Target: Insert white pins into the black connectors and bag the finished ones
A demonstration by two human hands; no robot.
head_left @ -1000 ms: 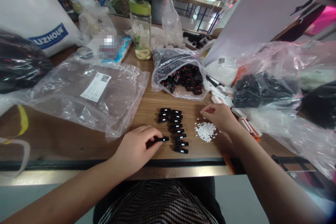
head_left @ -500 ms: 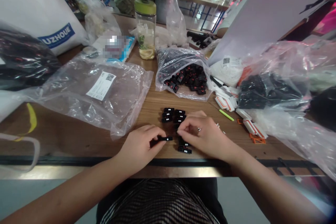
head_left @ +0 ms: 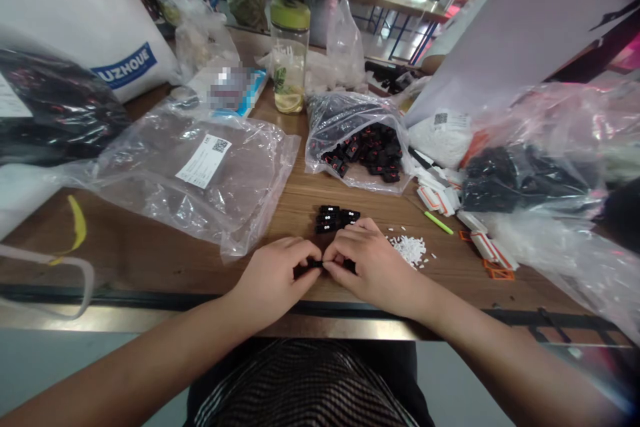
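My left hand (head_left: 277, 270) pinches a small black connector housing (head_left: 315, 263) just above the table near its front edge. Meeting it there are the closed thumb and forefinger of my right hand (head_left: 375, 267), at the connector's right end; whatever lies between those fingertips is too small to make out. Beyond my right hand sits a cluster of black connector housings (head_left: 329, 219) with white dots on them, partly covered by that hand. A pile of tiny white plugs (head_left: 410, 249) is scattered just right of my right hand.
An open clear bag of black connectors (head_left: 373, 153) lies ahead. To its left are a flattened plastic bag (head_left: 245, 180) with a label and a bottle with a green lid (head_left: 290, 53). A bright green stick (head_left: 439, 222), white-and-orange parts (head_left: 487, 250) and more bags lie right.
My right hand has moved left and toward me, from the loose connectors to the one in my left hand. The white plug pile now shows more fully. The view has shifted slightly.
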